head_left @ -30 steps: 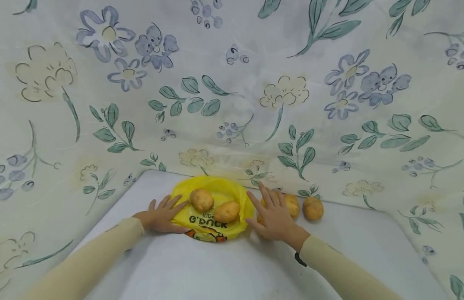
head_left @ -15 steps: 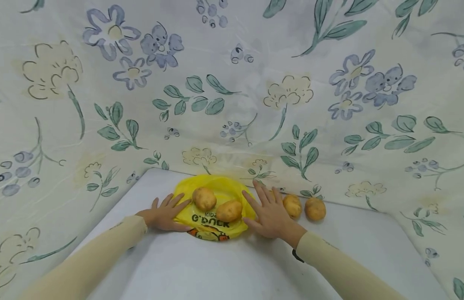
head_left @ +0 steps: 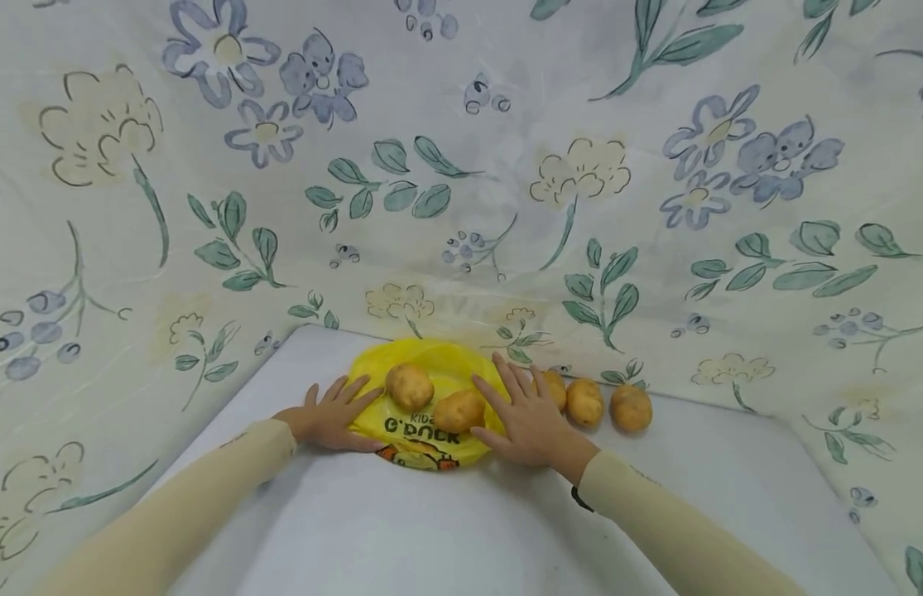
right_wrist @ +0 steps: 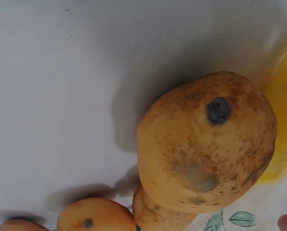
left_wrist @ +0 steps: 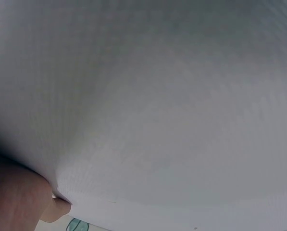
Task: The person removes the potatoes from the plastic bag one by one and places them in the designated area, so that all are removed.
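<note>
A yellow plastic bag [head_left: 424,451] with dark lettering and a duck print lies spread on the table. Its mouth gapes, and two potatoes, one at the left [head_left: 410,387] and one nearer the right [head_left: 459,411], lie inside the opening. My left hand [head_left: 333,418] rests with spread fingers on the bag's left edge. Across from it, my right hand [head_left: 531,418] lies with straight, parted fingers over the right edge, fingertips close to the right potato. A large potato [right_wrist: 205,144] fills the right wrist view beside the yellow plastic; in the head view the right hand hides it.
Further potatoes stand in a row right of my right hand: one partly covered [head_left: 554,389], a middle one [head_left: 584,402] and an outer one [head_left: 631,408]. Behind the white table [head_left: 416,538] rises a flowered cloth [head_left: 476,182].
My right hand has slid a little left with the bag's right edge, uncovering more of the nearest potato in the row. The left hand stays on its edge. The head view has shifted slightly.
</note>
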Demonstrator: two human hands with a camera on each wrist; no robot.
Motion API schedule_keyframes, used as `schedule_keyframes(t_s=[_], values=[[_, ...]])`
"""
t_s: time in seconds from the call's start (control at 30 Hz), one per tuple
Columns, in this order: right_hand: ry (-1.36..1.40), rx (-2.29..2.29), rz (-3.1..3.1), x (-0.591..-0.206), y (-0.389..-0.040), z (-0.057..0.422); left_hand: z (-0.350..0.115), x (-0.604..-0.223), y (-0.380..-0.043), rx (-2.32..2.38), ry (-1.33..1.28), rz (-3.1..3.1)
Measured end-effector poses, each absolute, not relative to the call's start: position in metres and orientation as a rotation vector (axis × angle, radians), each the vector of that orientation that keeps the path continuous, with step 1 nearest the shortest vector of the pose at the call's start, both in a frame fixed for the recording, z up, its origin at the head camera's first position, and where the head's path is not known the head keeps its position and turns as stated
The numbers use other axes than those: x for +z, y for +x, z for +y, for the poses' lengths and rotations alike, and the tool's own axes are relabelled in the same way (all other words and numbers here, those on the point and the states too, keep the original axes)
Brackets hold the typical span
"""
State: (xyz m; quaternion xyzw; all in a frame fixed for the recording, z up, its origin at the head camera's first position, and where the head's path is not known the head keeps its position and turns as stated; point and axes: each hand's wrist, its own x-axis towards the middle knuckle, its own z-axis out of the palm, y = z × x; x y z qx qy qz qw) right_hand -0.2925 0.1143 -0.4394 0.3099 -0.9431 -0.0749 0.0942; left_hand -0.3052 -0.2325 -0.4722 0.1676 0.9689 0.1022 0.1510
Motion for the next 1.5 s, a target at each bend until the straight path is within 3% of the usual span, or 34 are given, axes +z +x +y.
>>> schedule_keyframes(t_s=[0.37,0.77,1.5], values=[[0.907,-0.152,-2.840,-0.445,-0.280,0.111,-0.239,-0.488,-0.306,0.317,0.488,2.769],[0.987,-0.157,-2.802,-0.451,-0.288,0.100,-0.233,-0.470,-0.301,0.296,0.513,2.777],[0.998,-0.036,-2.875,-0.449,-0.295,0.079,-0.228,-0.474,-0.310,0.262,0.463,2.780]])
